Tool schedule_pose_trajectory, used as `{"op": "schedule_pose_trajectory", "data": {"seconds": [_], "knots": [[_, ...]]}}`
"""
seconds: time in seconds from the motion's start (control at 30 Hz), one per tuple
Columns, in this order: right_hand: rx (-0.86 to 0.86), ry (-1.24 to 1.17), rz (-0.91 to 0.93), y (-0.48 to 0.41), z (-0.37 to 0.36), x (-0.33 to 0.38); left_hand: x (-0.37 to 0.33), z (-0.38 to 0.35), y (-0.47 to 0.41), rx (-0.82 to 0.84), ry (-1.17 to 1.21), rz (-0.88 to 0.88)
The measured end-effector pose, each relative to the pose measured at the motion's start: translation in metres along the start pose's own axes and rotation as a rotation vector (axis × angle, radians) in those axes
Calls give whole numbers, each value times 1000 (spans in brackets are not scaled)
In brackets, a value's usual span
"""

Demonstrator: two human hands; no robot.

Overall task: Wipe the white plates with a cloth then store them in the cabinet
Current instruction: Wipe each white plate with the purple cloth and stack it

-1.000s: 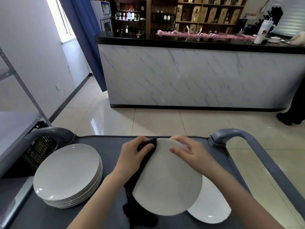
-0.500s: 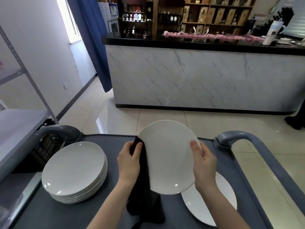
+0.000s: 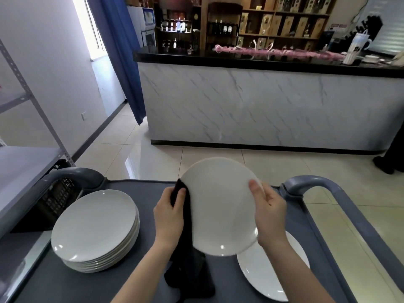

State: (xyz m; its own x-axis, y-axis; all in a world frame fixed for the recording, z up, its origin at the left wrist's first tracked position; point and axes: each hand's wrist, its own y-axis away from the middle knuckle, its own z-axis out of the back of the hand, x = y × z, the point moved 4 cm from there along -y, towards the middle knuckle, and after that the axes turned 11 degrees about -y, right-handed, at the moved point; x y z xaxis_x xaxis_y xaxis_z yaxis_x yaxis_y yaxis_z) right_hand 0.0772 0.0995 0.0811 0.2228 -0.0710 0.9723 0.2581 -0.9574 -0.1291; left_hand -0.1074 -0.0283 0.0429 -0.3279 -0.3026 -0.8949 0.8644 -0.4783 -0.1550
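Plate [image 3: 218, 206] in 2 tight grips: left hand [image 3: 169, 215] with cloth [image 3: 188, 270], right hand [image 3: 270, 215] bare

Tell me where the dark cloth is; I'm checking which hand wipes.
Head view, left of centre: the left hand grips the dark cloth against the left edge of the held plate, its tail hanging down to the cart.

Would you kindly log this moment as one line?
left hand: holds black cloth on round white plate | right hand: grips plate rim | grey cart: plate stack left, single plate right
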Motion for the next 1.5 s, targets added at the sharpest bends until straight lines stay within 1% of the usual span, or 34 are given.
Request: {"op": "schedule_pose_trajectory", "data": {"seconds": [0.07, 0.1, 0.13, 0.2, 0.27, 0.33, 0.4, 0.47, 0.53, 0.6, 0.67, 0.77, 0.87, 0.97, 1.0, 1.03, 1.13, 1.17, 1.23, 1.3, 1.37, 1.4, 1.43, 1.5], "knots": [[-175, -98, -23, 6, -3, -6, 7, -11, 10, -15, 29, 121], [-214, -111, -24, 10, -4, -8, 10, -15, 13, -14, 44, 156], [-204, -91, -14, 12, -4, -9, 11, -17, 14, -14, 61, 168], [-84, 10, 7, 12, 2, -10, 11, -12, 9, -14, 68, 129], [98, 93, 1, 5, 10, -4, 8, -1, 2, -17, 52, 45], [270, 141, -43, -8, 14, 5, 0, 8, -4, -2, 31, -63], [433, 277, -77, -17, 10, 12, -11, 10, -8, 62, -33, -202], [575, 380, -127, -18, 5, 12, -20, 6, -8, 162, -117, -351], [625, 417, -131, -12, 4, 5, -24, 0, -5, 244, -175, -448], [590, 420, -74, -6, 6, -3, -21, -5, -1, 275, -190, -450], [505, 365, -8, -4, 7, -4, -15, -10, 5, 263, -128, -369], [342, 271, 50, -1, 8, -6, -10, -9, 9, 108, -80, -212], [84, 119, 14, 2, 12, -14, -2, -6, 11, -18, -57, -37], [-220, -68, -71, 8, 12, -27, 5, -15, 22, -20, -12, 140], [-276, -93, -92, 10, 11, -30, 5, -18, 26, -10, 11, 181], [-290, -95, -99, 11, 11, -31, 6, -20, 27, -6, 29, 204], [-196, -22, -61, 9, 13, -29, 2, -16, 19, -5, 43, 156], [-141, 23, -35, 7, 15, -25, -1, -12, 14, -4, 42, 116], [29, 129, 16, 2, 15, -15, -8, -5, 1, 8, 26, 12], [233, 251, 48, -1, 9, -6, -15, -1, -10, 102, -32, -116], [379, 345, 59, -4, 2, -2, -19, -4, -13, 241, -82, -215], [401, 354, 64, -5, 0, -1, -19, -6, -13, 278, -89, -232], [387, 335, 69, -6, -1, 0, -17, -6, -12, 273, -86, -231], [295, 248, 67, -5, -1, 1, -12, -3, -11, 172, -58, -180]]}}
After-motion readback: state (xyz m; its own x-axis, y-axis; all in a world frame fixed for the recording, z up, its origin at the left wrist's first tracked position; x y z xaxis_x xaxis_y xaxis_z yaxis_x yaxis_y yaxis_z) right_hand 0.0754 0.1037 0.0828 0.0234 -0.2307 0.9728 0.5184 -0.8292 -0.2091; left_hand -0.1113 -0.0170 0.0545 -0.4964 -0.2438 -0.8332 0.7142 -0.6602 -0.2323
